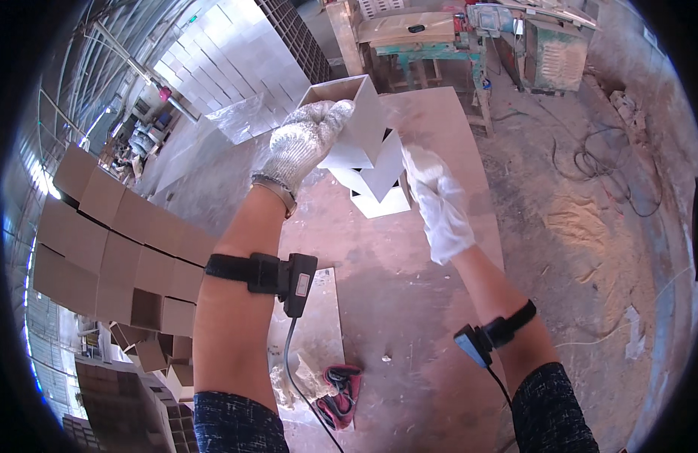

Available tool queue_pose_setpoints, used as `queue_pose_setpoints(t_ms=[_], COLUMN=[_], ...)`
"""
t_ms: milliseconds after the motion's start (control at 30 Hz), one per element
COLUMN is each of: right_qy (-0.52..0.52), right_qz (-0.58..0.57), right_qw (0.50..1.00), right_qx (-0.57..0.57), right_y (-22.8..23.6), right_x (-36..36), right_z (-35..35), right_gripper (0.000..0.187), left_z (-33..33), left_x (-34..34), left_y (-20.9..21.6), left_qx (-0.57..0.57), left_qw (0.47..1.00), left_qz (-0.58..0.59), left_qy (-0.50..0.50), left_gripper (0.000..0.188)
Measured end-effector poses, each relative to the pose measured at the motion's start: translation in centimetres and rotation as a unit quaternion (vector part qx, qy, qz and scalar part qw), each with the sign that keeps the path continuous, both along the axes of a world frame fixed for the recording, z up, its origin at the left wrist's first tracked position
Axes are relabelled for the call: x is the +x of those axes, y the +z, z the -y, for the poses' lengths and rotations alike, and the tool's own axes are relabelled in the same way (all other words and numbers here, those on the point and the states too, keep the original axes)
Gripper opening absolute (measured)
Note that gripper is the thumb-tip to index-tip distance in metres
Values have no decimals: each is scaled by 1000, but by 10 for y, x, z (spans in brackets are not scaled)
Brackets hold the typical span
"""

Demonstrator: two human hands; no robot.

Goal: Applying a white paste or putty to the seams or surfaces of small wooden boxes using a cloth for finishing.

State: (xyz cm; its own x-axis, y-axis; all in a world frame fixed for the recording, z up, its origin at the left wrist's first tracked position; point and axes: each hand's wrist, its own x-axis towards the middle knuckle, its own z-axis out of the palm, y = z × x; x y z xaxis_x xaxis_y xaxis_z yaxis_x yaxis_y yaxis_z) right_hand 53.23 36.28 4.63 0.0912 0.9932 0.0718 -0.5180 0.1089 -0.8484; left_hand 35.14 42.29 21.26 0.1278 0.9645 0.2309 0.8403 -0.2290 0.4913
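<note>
My left hand (307,136) wears a knitted white glove and is closed over the near left edge of a top box (358,136), a pale open-topped wooden box. It sits on a middle box (383,177), with a bottom box (387,204) under that. The boxes are turned at different angles, so their corners stick out. My right hand (437,198), in a loose white glove, is at the right side of the middle box and seems to touch it. The loose glove hides how its fingers are bent.
The stack stands on a large reddish-brown board (409,302). Piled brown boxes (145,249) rise at the left, and a wall of pale boxes (228,60) stands behind. A workbench (417,38) is at the back. Sawdust (583,223) and cables (598,162) lie right; a red-and-black shoe-like item (340,396) lies near.
</note>
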Motion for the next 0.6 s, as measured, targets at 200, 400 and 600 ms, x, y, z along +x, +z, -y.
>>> queue_pose_setpoints(t_ms=[200, 400, 600], right_qy=[272, 267, 168], right_qz=[-495, -191, -45], right_qw=[823, 943, 984], right_qx=[64, -44, -39], right_y=[-104, -77, -25], right_x=[-60, -55, 18], right_z=[-3, 128, 203], right_gripper=[25, 47, 48], left_z=[-2, -2, 29], left_x=[15, 1, -26], left_y=[0, -2, 6], left_qx=[7, 25, 174], left_qw=[999, 999, 977], left_qz=[-13, 7, 87], left_qy=[-30, -24, -92], left_gripper=[53, 38, 37])
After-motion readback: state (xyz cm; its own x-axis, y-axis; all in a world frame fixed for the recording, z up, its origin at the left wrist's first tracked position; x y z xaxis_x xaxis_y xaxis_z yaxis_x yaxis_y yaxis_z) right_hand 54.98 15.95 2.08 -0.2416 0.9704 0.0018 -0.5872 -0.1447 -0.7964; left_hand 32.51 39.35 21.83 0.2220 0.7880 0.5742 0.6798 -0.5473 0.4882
